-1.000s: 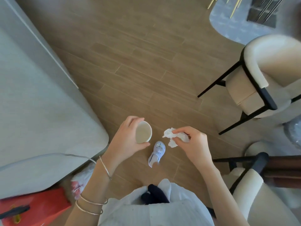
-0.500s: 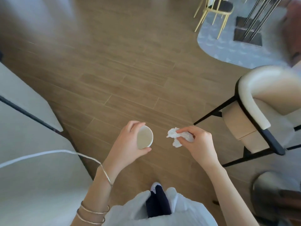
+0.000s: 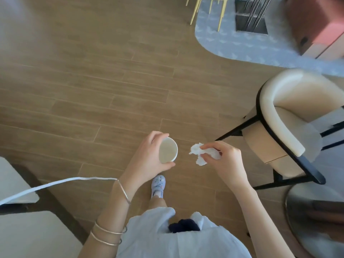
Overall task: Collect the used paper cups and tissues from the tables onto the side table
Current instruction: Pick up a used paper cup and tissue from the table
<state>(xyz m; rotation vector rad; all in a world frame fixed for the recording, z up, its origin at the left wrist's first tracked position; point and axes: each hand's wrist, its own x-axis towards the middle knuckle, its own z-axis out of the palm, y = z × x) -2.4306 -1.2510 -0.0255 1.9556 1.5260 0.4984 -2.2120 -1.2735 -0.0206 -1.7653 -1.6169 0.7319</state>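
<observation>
A white paper cup (image 3: 167, 152) sits in my left hand (image 3: 147, 158), fingers and thumb curled round its wall, its open mouth tilted toward me and looking empty. My right hand (image 3: 226, 161) pinches a crumpled white tissue (image 3: 200, 154) between thumb and fingertips. Both hands are held out in front of my body over the wooden floor, about a hand's width apart. No table with cups or tissues is in view.
A cream armchair with black legs (image 3: 290, 123) stands at the right. A round metal table base (image 3: 314, 216) is at the lower right. Pale furniture (image 3: 28, 235) fills the lower left. A blue-grey rug (image 3: 232, 38) with yellow chair legs lies at the far right. Bare wooden floor (image 3: 93, 81) stretches ahead.
I have walked forward: the pale furniture slid down and left, the armchair came nearer, and the rug came into view. Both hands keep the same hold on the cup and tissue.
</observation>
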